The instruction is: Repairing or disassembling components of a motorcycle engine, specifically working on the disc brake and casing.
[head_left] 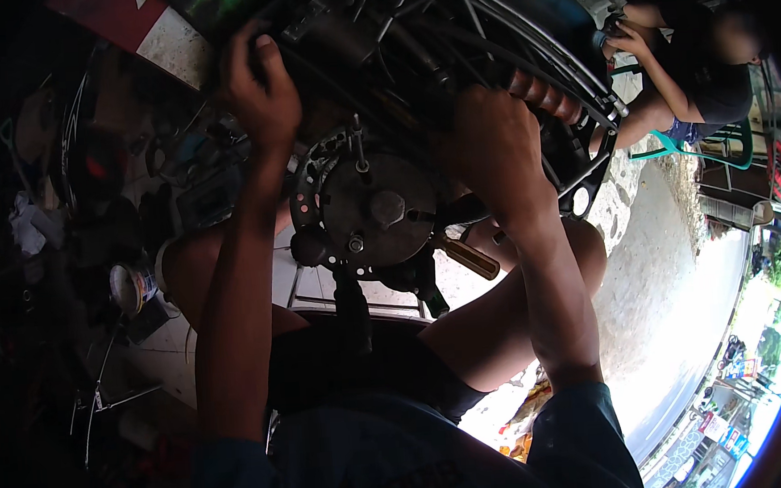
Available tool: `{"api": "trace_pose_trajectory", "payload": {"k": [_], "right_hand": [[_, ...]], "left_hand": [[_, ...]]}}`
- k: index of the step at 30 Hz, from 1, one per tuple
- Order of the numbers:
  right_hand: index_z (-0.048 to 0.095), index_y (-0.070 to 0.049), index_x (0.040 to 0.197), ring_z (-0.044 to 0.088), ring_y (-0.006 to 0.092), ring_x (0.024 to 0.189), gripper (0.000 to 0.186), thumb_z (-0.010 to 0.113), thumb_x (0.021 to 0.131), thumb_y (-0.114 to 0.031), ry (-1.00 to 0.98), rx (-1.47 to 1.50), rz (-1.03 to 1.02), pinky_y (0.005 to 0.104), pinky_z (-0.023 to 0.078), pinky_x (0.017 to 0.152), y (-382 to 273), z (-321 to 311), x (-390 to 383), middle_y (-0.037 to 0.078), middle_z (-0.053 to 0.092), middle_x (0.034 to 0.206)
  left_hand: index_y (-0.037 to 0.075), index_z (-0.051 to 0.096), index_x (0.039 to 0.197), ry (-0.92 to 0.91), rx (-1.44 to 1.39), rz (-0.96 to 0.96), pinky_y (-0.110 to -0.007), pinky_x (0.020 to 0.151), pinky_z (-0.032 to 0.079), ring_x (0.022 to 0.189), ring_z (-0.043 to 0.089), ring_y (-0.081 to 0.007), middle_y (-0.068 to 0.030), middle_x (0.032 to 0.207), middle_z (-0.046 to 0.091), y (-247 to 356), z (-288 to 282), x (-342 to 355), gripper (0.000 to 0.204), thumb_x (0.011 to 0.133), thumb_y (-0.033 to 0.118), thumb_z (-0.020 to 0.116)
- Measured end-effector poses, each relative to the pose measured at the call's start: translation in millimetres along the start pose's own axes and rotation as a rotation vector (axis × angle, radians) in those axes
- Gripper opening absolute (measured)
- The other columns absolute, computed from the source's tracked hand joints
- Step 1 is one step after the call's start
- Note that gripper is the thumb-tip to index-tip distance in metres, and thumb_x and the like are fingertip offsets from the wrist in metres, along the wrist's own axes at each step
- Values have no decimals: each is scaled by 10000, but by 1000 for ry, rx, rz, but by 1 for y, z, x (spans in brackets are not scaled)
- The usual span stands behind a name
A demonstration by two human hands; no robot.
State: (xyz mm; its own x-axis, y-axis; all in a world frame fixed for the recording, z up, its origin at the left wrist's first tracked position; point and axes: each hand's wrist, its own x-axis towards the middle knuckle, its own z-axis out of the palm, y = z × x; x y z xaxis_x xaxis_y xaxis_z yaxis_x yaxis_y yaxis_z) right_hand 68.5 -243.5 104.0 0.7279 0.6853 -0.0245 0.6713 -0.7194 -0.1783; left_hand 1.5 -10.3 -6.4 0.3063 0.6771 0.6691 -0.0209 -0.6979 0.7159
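Ribbed cylinder [550, 100], long axis down rightward, beside curled right hand [498, 139]; left hand [261, 100] curled; grips unclear

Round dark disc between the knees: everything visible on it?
The disc is flat, dark grey and metal-looking, face toward the camera. A large hex head sits at its middle, a smaller nut at lower left, a slot at right, a rod at the top. A perforated ring shows behind its left edge. An amber handle is near its lower right. Neither left hand nor right hand visibly touches it.
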Motion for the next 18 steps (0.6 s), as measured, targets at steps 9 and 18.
{"api": "trace_pose_trajectory", "payload": {"k": [9,18], "right_hand": [[785,-32,903,741,385,727,320,780,856,-348,28,236,39,450,594,664,9,4,2,201,725,749],[760,-29,740,745,324,663,61,729,767,-75,170,47,-119,396,602,587,-1,21,12,181,717,713]], "left_hand": [[-3,673,1209,-3,32,49,-370,978,491,1094,667,-265,-153,1159,718,1,1,3,294,1065,201,518],[-8,699,1159,-27,-128,-129,-399,923,511,1012,681,-294,-176,1086,722,23,-11,14,418,987,374,692]]}}
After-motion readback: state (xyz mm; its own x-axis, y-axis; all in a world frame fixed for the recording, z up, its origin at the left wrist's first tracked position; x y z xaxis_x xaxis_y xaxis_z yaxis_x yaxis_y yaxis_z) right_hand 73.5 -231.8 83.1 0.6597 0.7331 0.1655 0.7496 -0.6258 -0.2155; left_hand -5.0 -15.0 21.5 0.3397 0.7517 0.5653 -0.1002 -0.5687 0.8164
